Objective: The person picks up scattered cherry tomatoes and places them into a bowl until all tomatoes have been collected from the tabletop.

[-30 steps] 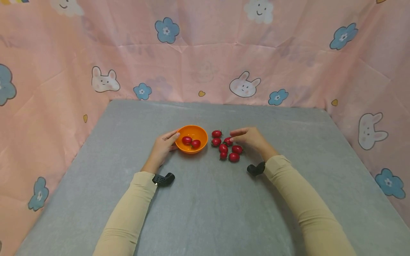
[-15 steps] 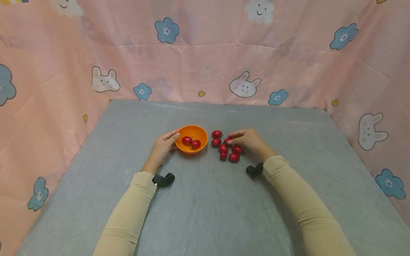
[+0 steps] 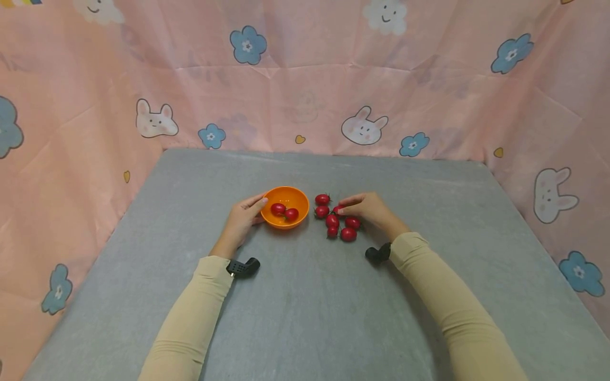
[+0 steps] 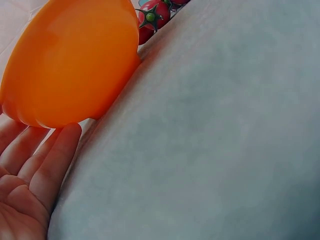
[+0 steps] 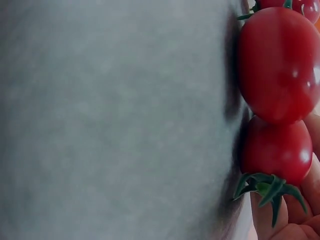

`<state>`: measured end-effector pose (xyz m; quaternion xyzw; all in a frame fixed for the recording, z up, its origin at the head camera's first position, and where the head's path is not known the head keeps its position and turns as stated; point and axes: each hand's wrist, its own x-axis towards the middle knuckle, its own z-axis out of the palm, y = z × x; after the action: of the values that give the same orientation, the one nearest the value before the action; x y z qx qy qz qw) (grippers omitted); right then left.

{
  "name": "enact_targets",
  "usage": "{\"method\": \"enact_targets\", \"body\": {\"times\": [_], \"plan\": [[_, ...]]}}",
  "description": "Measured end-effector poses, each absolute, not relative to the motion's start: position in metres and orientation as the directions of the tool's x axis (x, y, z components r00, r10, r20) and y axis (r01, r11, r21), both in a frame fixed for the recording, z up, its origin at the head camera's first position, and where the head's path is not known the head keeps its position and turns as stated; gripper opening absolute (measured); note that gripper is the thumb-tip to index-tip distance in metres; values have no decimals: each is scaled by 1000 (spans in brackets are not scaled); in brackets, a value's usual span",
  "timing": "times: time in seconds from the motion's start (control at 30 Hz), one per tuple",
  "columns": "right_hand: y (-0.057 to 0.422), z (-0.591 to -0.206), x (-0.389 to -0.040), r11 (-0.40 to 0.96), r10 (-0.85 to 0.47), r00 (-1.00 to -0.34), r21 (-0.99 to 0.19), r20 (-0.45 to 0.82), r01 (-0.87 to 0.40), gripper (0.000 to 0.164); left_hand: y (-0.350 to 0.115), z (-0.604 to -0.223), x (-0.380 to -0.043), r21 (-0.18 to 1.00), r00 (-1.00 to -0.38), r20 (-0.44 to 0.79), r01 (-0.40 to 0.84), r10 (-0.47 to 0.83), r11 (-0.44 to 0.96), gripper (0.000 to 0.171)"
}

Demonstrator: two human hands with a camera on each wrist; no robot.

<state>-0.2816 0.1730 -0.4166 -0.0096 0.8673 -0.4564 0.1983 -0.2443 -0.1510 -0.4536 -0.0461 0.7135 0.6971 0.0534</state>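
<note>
- Gripping a round, smooth, glossy orange bowl [image 3: 300,203] with the left hand [image 3: 240,218], from the bowl's left side, with the thumb at the rim and fingers against the outer wall.
- Pinching a shiny red tomato [image 3: 337,210] between thumb and fingertips of the right hand [image 3: 373,208], just right of the bowl, partly hidden by the fingers.
- Cradling two oval tomatoes [image 3: 278,209] side by side on the bowl's curved floor.
- Facing six more tomatoes [image 3: 348,234], loosely clustered to the right of the bowl, with taut, polished skins and, in the right wrist view, a curled green leafy cap [image 5: 271,189].
- Working over a matte gray table [image 3: 305,307], faintly mottled, beneath and all around the bowl.
- Wearing beige, softly creased sleeves [image 3: 183,323] and curved black wrist devices [image 3: 244,268], on the near side of the bowl.
- Backed, well beyond the bowl, by wrinkled pink cloth [image 3: 305,79] printed with rabbits, blue flowers and smiling clouds.
</note>
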Motion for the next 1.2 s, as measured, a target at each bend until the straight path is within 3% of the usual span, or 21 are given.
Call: {"method": "enact_targets", "body": {"times": [0.77, 1.2], "plan": [[172, -398, -282, 563, -119, -933, -797, -341, 219, 47, -152, -452, -244, 990, -990, -140, -139, 19, 22, 47], [158, -386, -281, 536, -141, -929, -815, -342, 219, 45, -151, -452, -244, 990, -990, -138, -138, 8, 22, 45]]}}
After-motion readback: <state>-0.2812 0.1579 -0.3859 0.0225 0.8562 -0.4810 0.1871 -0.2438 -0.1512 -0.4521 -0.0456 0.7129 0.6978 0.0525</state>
